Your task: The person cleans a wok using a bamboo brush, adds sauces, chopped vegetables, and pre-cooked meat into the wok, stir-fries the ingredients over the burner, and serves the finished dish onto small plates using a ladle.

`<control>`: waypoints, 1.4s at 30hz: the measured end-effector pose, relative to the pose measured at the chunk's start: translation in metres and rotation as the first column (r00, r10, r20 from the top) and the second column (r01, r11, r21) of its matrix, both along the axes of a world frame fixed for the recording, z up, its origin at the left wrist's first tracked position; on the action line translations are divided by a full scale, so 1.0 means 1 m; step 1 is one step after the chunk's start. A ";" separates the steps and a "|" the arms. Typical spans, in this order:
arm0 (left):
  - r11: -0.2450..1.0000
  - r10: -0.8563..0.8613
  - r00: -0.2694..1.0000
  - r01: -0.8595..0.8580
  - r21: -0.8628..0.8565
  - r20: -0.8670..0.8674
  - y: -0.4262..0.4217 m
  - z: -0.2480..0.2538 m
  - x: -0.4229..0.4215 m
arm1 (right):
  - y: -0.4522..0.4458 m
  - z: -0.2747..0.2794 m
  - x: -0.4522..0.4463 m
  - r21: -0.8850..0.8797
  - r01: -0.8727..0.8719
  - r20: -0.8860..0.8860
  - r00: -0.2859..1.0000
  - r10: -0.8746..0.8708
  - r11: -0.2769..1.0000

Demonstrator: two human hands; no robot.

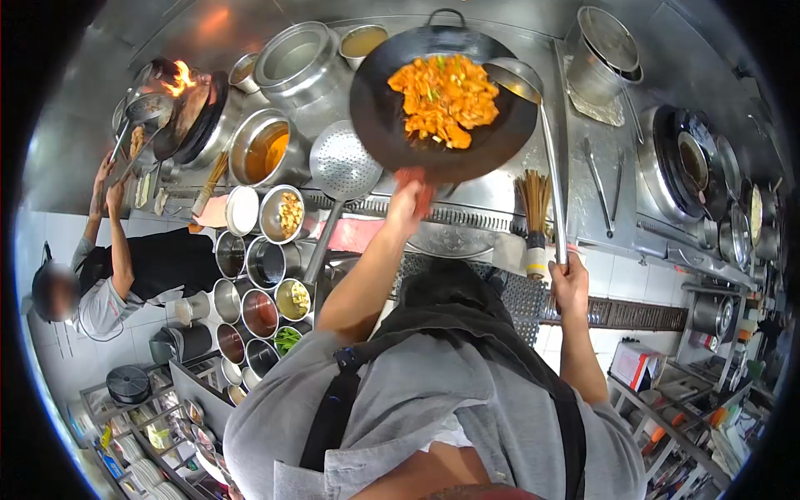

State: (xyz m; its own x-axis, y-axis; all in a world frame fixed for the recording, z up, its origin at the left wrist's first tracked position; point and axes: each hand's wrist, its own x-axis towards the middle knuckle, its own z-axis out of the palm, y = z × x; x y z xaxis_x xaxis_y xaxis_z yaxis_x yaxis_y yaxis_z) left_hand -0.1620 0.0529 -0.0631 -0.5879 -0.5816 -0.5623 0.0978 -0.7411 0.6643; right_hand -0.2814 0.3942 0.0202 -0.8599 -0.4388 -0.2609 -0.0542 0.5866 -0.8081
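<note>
A black wok (375, 108) stands in front of me, tilted so its inside shows. In it lies a heap of orange, sauce-coated food pieces (446, 98) with bits of green. My left hand (403, 208) is closed at the wok's near edge, with a red cloth (414, 185) between palm and rim. Wrapped round the long handle of a ladle (552, 158) are the fingers of my right hand (570, 283). The ladle's bowl is over the wok's right side. Left of the wok rests a perforated skimmer (344, 162), its handle toward me.
At left, a co-worker (125, 279) handles another wok near an open flame (179, 79). Between us stand a pot of orange liquid (267, 150) and several ingredient containers (260, 312). A bamboo brush (533, 212) is near my right hand; tongs (598, 185) lie farther right.
</note>
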 end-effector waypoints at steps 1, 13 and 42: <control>0.997 0.064 0.994 -0.067 -0.028 -0.086 0.017 -0.022 0.024 | 0.002 0.010 -0.006 0.059 -0.032 -0.079 0.996 0.036 0.998; 0.999 0.027 1.000 -0.028 -0.025 -0.009 -0.015 0.056 0.000 | 0.020 -0.035 0.010 0.103 0.164 -0.219 0.966 -0.139 0.981; 0.975 -0.163 0.986 0.165 -0.150 0.029 -0.068 -0.010 -0.041 | 0.176 -0.140 0.090 0.468 0.266 -0.037 0.959 -0.282 0.843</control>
State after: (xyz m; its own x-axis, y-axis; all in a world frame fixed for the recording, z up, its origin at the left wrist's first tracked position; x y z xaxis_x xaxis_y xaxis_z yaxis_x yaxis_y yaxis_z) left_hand -0.2027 -0.0151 -0.0733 -0.6740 -0.5573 -0.4850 -0.0284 -0.6365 0.7708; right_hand -0.1910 0.5705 -0.1196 -0.9147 -0.0074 -0.4042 0.1859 0.8801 -0.4368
